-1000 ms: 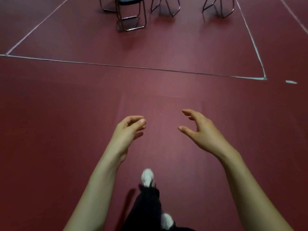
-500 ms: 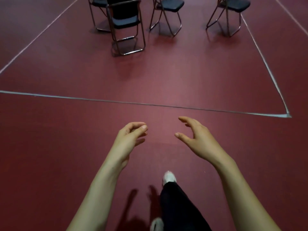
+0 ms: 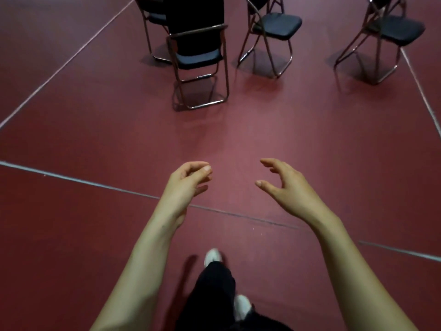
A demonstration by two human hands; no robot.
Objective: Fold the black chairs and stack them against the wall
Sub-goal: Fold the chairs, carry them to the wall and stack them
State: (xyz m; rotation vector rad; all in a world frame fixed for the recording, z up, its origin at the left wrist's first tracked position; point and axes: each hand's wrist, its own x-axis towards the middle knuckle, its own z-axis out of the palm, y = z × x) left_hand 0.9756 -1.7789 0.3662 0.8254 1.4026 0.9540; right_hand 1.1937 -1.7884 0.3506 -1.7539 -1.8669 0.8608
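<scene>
Over red floor [image 3: 95, 139], holding out left hand [image 3: 183, 185], right hand [image 3: 288, 189], loosely curled, empty. Well short of unfolded black chairs [image 3: 198, 56].

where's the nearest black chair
In the head view, the nearest black chair stands unfolded at upper centre, beyond the white floor line, with a second chair to its right.

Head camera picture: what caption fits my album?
Empty left hand and right hand reach toward open black chairs on red floor.
</scene>
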